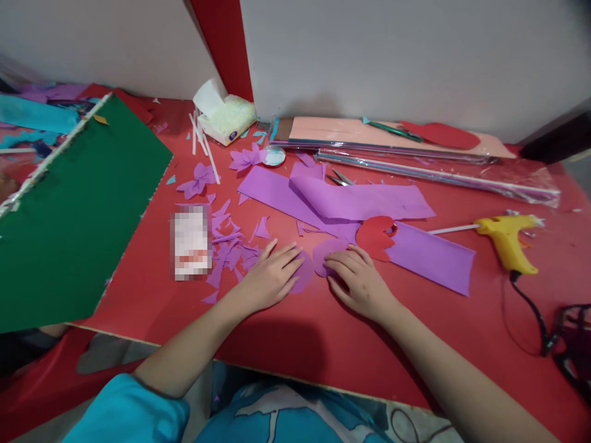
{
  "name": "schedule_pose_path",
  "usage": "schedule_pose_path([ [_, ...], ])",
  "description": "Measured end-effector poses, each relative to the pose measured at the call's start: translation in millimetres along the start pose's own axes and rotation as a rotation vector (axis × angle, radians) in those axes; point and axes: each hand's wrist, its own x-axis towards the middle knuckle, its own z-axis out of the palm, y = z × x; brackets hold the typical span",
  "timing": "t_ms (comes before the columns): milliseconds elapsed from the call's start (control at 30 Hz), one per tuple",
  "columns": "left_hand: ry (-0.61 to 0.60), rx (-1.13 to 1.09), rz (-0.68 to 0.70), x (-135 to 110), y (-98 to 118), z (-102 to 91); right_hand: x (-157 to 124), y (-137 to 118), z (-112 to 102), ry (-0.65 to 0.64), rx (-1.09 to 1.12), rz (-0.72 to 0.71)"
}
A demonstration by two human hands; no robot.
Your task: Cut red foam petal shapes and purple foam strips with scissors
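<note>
My left hand [273,275] lies flat on a rounded purple foam piece [303,274], its fingers stretched out. Just to the right, my right hand [357,280] rests with extended fingers on a second purple foam piece [324,253], covering part of it. A narrow strip of red table shows between the two pieces. Above my right hand lies a red petal-shaped cutout [375,239], on top of a long purple strip [436,258]. Purple scraps [231,252] are scattered left of my left hand. Behind, a folded purple sheet [364,200] partly hides scissors [340,178].
A yellow glue gun [505,240] with a cord lies at the right. Tissues [231,120], purple flowers [199,180] and wrapped foam sheets [438,175] are toward the back. A green board [87,215] covers the left side, with part of another person's hand [7,184] beyond it.
</note>
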Motion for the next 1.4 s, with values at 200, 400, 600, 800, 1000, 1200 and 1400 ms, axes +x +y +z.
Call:
schedule_pose_path([
  [200, -0.012, 0.009, -0.01, -0.7, -0.3, -0.8, -3.2, 6.9, 5.5, 0.137, -0.027, 0.003],
  [400, -0.018, 0.005, -0.013, -2.2, -0.1, 1.9, -5.5, 0.0, 1.6, 0.192, 0.297, 0.252],
  [600, -0.015, 0.005, -0.014, -1.8, 0.4, 1.7, -3.9, -0.2, 5.8, 0.163, 0.282, 0.409],
  [800, -0.014, 0.001, -0.015, -1.9, 0.5, 1.3, -2.8, -1.0, 5.7, 0.205, 0.096, 0.208],
  [1000, 0.045, 0.003, -0.015, -1.3, 0.9, 0.0, -2.2, -3.5, 2.0, 0.203, 0.002, 0.032],
  [1200, -0.017, -0.002, 0.011, -1.4, 2.8, 2.4, -0.9, -4.1, 3.9, 0.006, -0.099, -0.006],
  [1400, 0.023, 0.009, 0.015, -0.6, 3.2, 2.3, 0.6, -6.1, 1.8, -0.005, -0.094, 0.012],
])
